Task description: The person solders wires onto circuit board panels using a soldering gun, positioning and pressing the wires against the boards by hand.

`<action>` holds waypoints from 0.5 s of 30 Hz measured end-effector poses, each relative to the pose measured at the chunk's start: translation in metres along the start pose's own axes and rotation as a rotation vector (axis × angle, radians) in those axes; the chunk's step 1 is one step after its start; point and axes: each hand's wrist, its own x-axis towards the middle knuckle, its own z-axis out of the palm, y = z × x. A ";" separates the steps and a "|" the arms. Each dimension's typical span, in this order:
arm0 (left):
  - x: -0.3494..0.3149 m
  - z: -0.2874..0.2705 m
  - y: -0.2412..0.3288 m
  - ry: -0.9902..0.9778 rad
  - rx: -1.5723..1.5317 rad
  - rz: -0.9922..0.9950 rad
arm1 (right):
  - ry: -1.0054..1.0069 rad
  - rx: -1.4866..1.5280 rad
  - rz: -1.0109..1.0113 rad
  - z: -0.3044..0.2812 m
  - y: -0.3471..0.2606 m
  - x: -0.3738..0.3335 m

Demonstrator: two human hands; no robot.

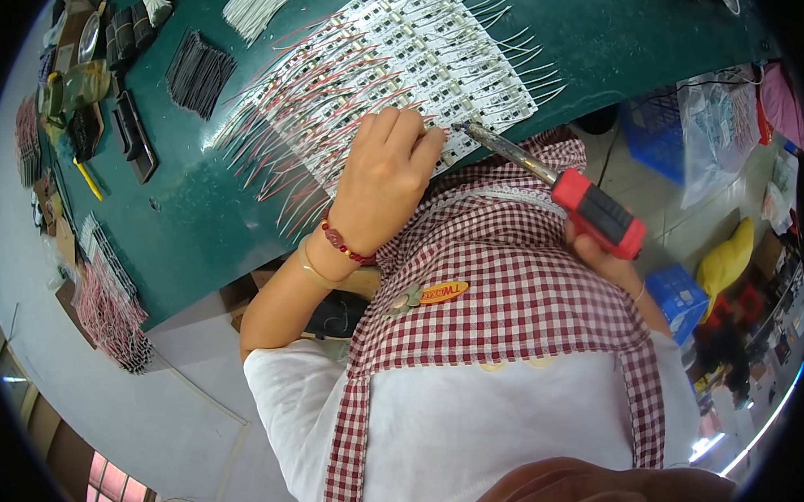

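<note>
A white panel of small circuit boards (493, 84) lies on the green table, near its front edge. Rows of thin red, white and black wires (301, 103) stick out from the boards. Over the panel's near edge, my left hand (385, 166) is closed, with thumb and fingertips pinched together. Whatever sits between those fingertips is hidden. My right hand (602, 258) wraps round the red and black handle of a soldering iron (597, 208). The iron's dark tip points at the panel's near edge, just right of my left fingertips; contact cannot be made out.
Bundles of black wires (200, 73) and white wires (260, 9) lie on the table's far left side. Left of them are a black holder (133, 137) and a yellow-handled tool (88, 179). Blue crates (653, 137) and a clear bag (711, 139) stand at the right.
</note>
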 end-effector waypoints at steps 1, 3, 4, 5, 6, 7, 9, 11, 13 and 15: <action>0.000 0.000 0.000 -0.002 -0.001 -0.003 | -0.016 0.028 -0.003 -0.001 -0.003 0.002; 0.000 -0.001 0.001 -0.004 -0.002 -0.007 | -0.033 0.057 -0.007 -0.001 -0.005 0.003; 0.000 -0.001 0.001 -0.011 0.000 -0.008 | -0.036 0.066 -0.015 0.000 -0.003 0.003; 0.000 -0.001 0.001 -0.018 0.002 -0.009 | -0.040 0.075 -0.024 0.000 -0.002 0.002; 0.001 -0.001 0.002 -0.018 0.002 -0.010 | -0.042 0.075 -0.024 0.001 -0.001 0.002; 0.001 -0.002 0.002 -0.015 -0.002 -0.010 | -0.034 0.054 -0.028 0.002 0.000 0.002; 0.002 -0.001 0.003 -0.011 -0.008 -0.013 | -0.029 0.033 -0.031 0.001 0.000 0.003; 0.003 0.000 0.002 -0.006 -0.008 -0.019 | -0.071 0.021 -0.022 -0.003 -0.002 0.004; 0.004 -0.001 0.003 -0.004 -0.011 -0.023 | -0.040 0.001 -0.019 -0.002 -0.001 0.001; 0.005 -0.002 0.004 -0.002 -0.014 -0.025 | -0.007 -0.021 -0.015 -0.003 -0.002 -0.001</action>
